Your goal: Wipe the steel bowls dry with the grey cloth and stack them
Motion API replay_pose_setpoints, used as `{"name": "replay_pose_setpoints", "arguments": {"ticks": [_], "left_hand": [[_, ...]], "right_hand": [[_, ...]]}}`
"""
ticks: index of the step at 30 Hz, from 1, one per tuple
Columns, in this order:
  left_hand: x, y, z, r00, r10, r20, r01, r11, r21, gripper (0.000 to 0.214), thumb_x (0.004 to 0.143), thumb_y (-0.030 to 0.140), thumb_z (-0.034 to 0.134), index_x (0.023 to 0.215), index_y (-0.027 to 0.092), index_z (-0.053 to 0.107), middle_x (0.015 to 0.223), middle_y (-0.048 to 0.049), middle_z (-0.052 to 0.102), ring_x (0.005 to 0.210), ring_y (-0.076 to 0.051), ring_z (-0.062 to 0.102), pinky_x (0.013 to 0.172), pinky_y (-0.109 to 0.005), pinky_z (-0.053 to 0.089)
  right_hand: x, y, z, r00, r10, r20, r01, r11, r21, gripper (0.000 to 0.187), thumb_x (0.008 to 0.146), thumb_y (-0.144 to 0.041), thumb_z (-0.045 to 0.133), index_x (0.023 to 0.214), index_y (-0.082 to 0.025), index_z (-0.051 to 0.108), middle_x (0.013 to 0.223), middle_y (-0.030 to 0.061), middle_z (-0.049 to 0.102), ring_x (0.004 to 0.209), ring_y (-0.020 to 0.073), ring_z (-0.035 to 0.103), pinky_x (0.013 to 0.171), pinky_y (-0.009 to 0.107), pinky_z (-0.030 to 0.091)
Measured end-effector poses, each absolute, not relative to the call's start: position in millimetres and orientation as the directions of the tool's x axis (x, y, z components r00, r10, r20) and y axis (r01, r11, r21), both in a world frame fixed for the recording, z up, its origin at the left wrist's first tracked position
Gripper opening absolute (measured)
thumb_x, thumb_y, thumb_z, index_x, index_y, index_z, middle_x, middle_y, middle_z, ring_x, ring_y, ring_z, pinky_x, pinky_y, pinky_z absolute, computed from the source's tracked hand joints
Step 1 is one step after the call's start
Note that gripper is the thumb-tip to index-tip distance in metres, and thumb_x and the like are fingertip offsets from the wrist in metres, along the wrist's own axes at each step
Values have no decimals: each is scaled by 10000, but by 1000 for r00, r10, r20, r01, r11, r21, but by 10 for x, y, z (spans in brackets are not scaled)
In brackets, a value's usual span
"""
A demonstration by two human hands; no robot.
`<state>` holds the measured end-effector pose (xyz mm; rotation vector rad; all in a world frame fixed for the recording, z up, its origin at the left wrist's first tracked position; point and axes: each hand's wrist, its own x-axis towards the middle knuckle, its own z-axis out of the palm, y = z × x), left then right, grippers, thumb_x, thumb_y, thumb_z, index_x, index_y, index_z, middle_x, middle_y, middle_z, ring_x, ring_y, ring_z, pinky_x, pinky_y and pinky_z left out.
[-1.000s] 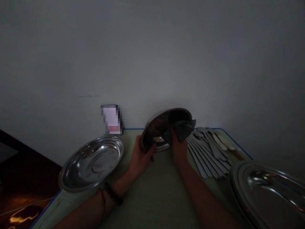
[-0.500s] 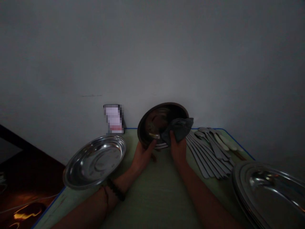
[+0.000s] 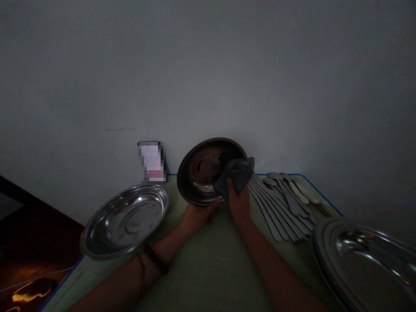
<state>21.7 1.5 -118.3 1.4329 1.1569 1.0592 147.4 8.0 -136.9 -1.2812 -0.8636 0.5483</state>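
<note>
A shiny metal bowl (image 3: 198, 173) is held tilted above the table, its inside turned toward me. My left hand (image 3: 199, 214) grips the bowl from below at its near rim, with the thumb along the edge and the other fingers hidden underneath. On the bowl's right side, my right hand (image 3: 238, 203) is closed on a dark grey mesh cloth (image 3: 238, 171), which lies over the rim and against the inner wall. The thumb shows on the cloth; the remaining fingers are hidden.
A wide metal basin (image 3: 126, 221) rests on the green table (image 3: 214, 277) at left. Behind it a phone (image 3: 152, 160) leans against the wall. To the right lie several pieces of metal cutlery (image 3: 282, 212), with stacked metal plates (image 3: 328, 242) nearer me.
The bowl has shifted a little left in view and turned, and my left hand now grips nearer the right hand along the rim. The cloth has moved slightly left with my right hand.
</note>
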Motion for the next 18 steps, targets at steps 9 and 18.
{"name": "replay_pose_setpoints", "arguments": {"ticks": [9,18], "left_hand": [[196,21,-1197,171,982,85,-31,-81,996,394,776,476,589,1007,160,543,869,-62,652,627,-172,652,372,-232,471],[177,69,-1213,221,975,20,176,-60,982,299,752,431,633,732,133,624,604,-27,649,395,-99,530,378,-219,421]], "right_hand": [[1531,149,-1379,667,719,194,17,246,-969,516,789,-540,542,994,-88,680,1029,159,714,1000,274,650,851,354,469],[1500,114,-1369,586,774,241,67,250,-966,456,787,-521,558,973,-127,691,961,128,731,997,272,649,835,344,469]]}}
